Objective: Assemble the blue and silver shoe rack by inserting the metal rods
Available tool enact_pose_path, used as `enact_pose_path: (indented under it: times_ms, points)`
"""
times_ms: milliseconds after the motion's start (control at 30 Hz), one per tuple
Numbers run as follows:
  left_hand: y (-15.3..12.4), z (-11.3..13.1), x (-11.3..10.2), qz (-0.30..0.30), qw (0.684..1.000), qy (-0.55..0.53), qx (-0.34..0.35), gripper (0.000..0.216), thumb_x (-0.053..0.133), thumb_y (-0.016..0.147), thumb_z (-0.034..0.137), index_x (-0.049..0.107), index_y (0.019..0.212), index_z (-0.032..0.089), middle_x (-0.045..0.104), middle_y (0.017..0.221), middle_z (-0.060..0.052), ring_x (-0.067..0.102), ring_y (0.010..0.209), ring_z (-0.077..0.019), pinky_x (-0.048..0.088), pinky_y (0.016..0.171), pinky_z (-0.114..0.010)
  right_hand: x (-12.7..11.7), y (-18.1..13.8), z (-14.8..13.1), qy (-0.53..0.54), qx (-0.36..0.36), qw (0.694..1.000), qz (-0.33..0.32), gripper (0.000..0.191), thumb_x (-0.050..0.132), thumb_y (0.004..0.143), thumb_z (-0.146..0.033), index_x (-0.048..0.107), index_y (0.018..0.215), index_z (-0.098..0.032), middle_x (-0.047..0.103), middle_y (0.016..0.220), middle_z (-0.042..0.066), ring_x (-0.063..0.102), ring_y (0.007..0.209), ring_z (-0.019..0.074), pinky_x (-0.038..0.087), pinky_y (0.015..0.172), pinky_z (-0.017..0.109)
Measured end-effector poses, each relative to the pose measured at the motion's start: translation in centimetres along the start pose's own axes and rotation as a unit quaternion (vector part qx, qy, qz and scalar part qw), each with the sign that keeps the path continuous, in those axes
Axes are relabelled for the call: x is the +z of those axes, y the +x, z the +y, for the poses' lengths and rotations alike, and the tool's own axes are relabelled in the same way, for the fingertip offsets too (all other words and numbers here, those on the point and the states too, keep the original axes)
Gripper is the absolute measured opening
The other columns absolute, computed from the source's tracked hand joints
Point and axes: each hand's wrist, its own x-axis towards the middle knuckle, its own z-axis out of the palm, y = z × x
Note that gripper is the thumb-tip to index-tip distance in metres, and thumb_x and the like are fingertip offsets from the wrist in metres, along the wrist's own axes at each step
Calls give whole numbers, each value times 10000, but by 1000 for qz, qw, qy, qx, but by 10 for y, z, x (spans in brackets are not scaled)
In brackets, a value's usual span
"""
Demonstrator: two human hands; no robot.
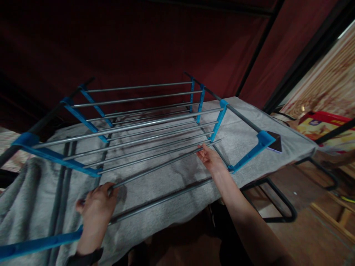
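Observation:
A thin grey metal rod (155, 171) runs between my two hands, slanting up to the right. My left hand (98, 201) is closed around its left end, above a blue plastic bracket (41, 242). With thumb and fingers my right hand (208, 156) pinches the rod close to its right end. Behind the rod stands a rack frame of blue plastic brackets (219, 121) joined by several metal bars (144, 124). Another blue bracket (251, 153) sits to the right of my right hand. Nearer to me, a lower bar (163, 199) lies just above the blanket.
The rack rests on a grey fleece blanket (294, 147) over a table or bed. Spare grey tubes (59, 195) lie at the left. A dark triangular piece (274, 141) is at the right. Beyond are a red-and-yellow box (323, 127) and black metal legs (280, 201). Dark red fabric (138, 40) hangs behind.

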Motion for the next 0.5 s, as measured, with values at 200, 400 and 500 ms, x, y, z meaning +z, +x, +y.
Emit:
enact_pose_path:
  times_ms: [200,400,500]
  points:
    - [-8,7,0,53,998,-4,21,345,426,908,317,665,1063,123,695,1071,-180,608,1073,-344,216,1065,-644,2,-1,1,-5,11,1000,-8,189,547,889,-111,620,740,-200,707,712,-3,667,668,111,571,722,240]
    - [-8,13,8,86,989,-26,115,265,468,887,282,665,1025,171,725,1006,-124,635,1029,-293,242,1103,-554,4,-1,6,-6,32,999,-11,234,491,903,-100,620,735,-200,713,730,0,670,680,116,578,703,248]
    - [-7,19,15,93,979,-43,177,260,477,886,291,654,1041,180,730,977,-98,649,981,-263,282,1102,-494,3,-1,12,-2,34,999,-22,217,505,883,-83,618,737,-198,714,739,7,678,691,121,582,712,250]
